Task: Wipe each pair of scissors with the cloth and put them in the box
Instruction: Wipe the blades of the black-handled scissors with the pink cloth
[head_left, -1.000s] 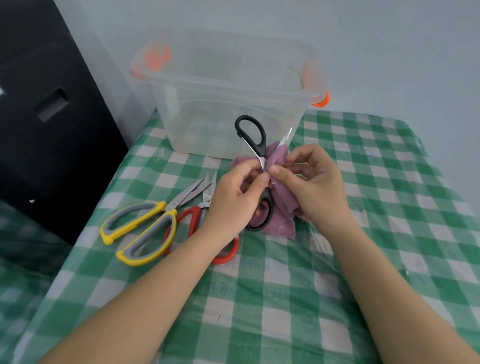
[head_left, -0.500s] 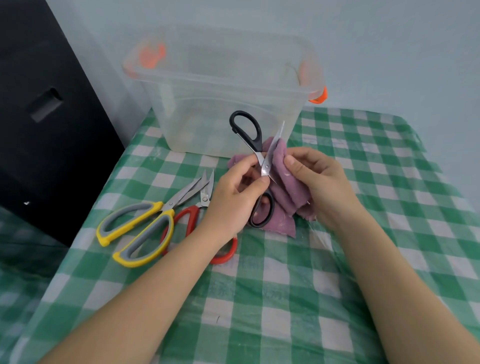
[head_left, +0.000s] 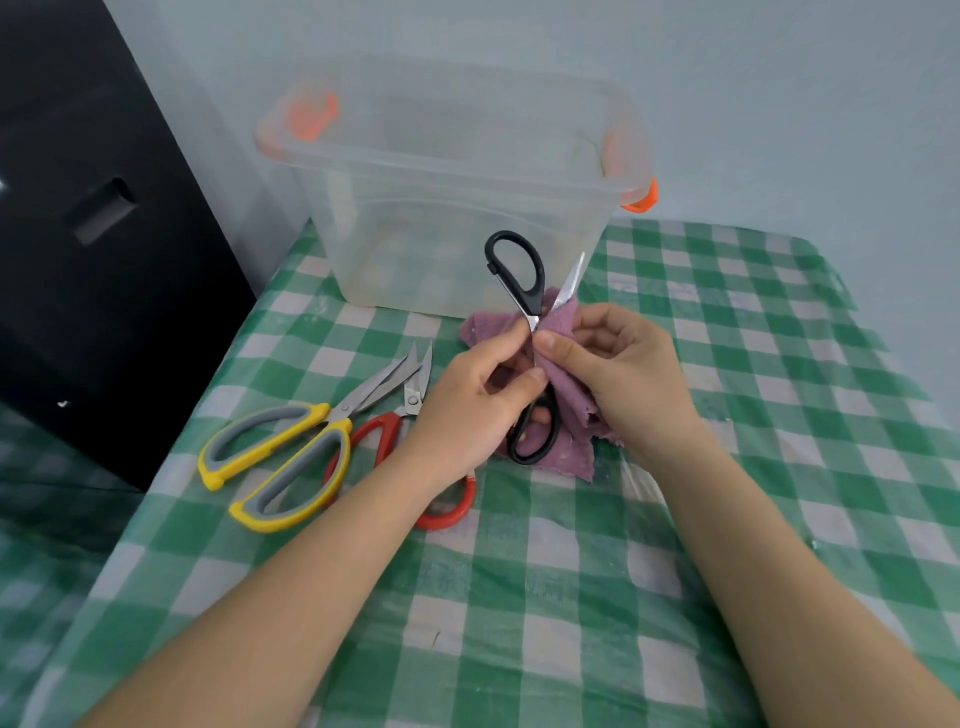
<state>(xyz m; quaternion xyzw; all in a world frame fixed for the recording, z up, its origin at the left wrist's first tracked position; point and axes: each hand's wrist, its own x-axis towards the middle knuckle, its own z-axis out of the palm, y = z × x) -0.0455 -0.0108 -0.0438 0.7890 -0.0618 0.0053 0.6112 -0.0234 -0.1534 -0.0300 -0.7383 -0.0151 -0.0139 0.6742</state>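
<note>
Black-handled scissors (head_left: 517, 270) stand spread open over the table, one handle loop up, the other low near my palm. My left hand (head_left: 478, 400) pinches them near the pivot. My right hand (head_left: 618, 374) grips a purple cloth (head_left: 563, 338) wrapped round one blade, whose silver tip pokes out above the cloth. The clear plastic box (head_left: 447, 171) with orange latches stands just behind, open on top. Yellow-and-grey scissors (head_left: 291, 452) and red-handled scissors (head_left: 384, 431) lie on the checked tablecloth left of my left hand.
The green-and-white checked tablecloth (head_left: 519, 597) covers the table. A black cabinet (head_left: 93, 234) stands close on the left, beside the table's left edge. A pale wall rises right behind the box.
My right hand slid the cloth along the blade and back toward the pivot, then pinched it again. The black scissors tilted slightly. The other two pairs have not moved.
</note>
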